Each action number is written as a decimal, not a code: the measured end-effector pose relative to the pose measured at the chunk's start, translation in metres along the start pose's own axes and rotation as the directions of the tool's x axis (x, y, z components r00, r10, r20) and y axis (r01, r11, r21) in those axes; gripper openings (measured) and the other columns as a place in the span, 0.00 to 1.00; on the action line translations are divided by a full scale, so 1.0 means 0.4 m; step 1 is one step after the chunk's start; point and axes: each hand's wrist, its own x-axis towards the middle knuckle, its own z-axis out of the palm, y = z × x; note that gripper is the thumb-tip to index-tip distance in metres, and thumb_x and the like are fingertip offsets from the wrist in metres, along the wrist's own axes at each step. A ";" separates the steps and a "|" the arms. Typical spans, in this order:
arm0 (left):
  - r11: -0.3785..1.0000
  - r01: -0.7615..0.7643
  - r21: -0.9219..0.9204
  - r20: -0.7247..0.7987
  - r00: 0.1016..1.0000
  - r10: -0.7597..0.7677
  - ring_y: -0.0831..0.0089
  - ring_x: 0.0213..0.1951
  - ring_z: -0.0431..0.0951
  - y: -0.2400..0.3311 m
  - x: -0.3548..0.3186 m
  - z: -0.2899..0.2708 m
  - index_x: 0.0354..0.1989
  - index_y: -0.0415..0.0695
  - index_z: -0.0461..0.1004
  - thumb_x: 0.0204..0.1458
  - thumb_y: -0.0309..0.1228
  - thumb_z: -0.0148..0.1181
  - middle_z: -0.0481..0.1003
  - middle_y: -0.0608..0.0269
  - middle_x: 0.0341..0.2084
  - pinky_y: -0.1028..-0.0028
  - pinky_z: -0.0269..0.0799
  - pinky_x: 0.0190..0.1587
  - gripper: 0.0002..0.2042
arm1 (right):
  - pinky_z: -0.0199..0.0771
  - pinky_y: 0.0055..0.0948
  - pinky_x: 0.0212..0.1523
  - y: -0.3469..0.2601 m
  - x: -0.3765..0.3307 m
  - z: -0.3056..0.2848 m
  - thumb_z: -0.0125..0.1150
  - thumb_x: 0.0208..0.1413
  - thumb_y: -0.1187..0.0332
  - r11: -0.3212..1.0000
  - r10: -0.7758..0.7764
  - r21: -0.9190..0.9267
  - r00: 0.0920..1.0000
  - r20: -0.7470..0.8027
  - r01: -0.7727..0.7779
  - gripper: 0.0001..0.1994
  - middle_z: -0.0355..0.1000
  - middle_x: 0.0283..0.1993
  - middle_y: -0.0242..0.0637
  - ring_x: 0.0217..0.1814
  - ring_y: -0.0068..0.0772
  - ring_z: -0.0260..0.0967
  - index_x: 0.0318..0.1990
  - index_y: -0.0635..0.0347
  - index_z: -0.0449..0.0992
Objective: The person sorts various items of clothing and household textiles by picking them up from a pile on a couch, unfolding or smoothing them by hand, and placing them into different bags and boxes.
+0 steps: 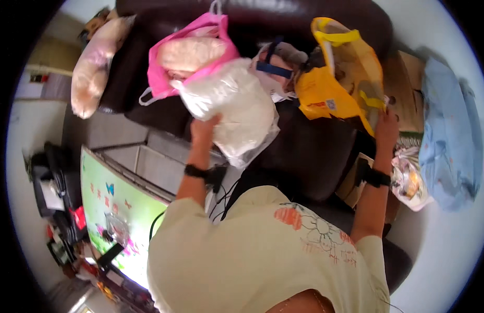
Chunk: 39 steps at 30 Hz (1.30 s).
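My left hand (204, 128) is closed on the near left edge of a clear plastic bag (239, 109), plump with something white and soft. The bag lies tilted against a pink bag (154, 70) with white handles, which holds a pale, fluffy bundle (192, 55). My right hand (387, 128) grips the right-hand rim of a yellow bag (317, 91). That bag's mouth gapes toward me, and its contents are dim. Between the two sits a light bag (286, 55) with dark blue straps.
A dark brown leather sofa (310, 151) carries the bags. Cardboard boxes (404, 78) and a light blue cloth (448, 135) are at right, above a patterned bag (409, 180). A wrapped peach-coloured bundle (93, 68) leans at far left. A green flowered panel (116, 203) stands lower left, near black cables (221, 201).
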 end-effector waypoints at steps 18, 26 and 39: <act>0.708 -0.468 -0.528 0.227 0.726 0.649 0.75 0.34 0.69 0.408 -0.070 0.589 0.39 0.35 0.66 0.40 0.24 0.61 0.70 0.62 0.32 0.78 0.66 0.36 0.16 | 0.69 0.37 0.22 -0.107 0.014 -0.047 0.45 0.49 0.63 0.999 0.028 -0.045 0.997 0.078 -0.024 0.11 0.70 0.23 0.39 0.25 0.41 0.69 0.27 0.61 0.69; 0.689 -0.671 -0.275 0.313 0.615 0.724 0.70 0.42 0.66 0.284 -0.167 0.516 0.45 0.33 0.60 0.37 0.22 0.61 0.66 0.56 0.41 0.74 0.61 0.45 0.24 | 0.70 0.36 0.30 -0.111 0.104 -0.026 0.50 0.45 0.67 0.985 -0.058 -0.169 0.985 -0.160 0.031 0.08 0.70 0.26 0.41 0.31 0.41 0.69 0.32 0.60 0.69; 0.214 -0.864 0.455 0.656 0.488 0.576 0.50 0.37 0.70 0.269 -0.105 0.596 0.47 0.42 0.60 0.36 0.30 0.60 0.70 0.44 0.33 0.61 0.65 0.36 0.27 | 0.64 0.42 0.31 -0.071 0.192 -0.032 0.47 0.47 0.63 0.994 0.043 0.101 0.987 -0.157 -0.027 0.10 0.68 0.26 0.46 0.31 0.49 0.66 0.28 0.62 0.66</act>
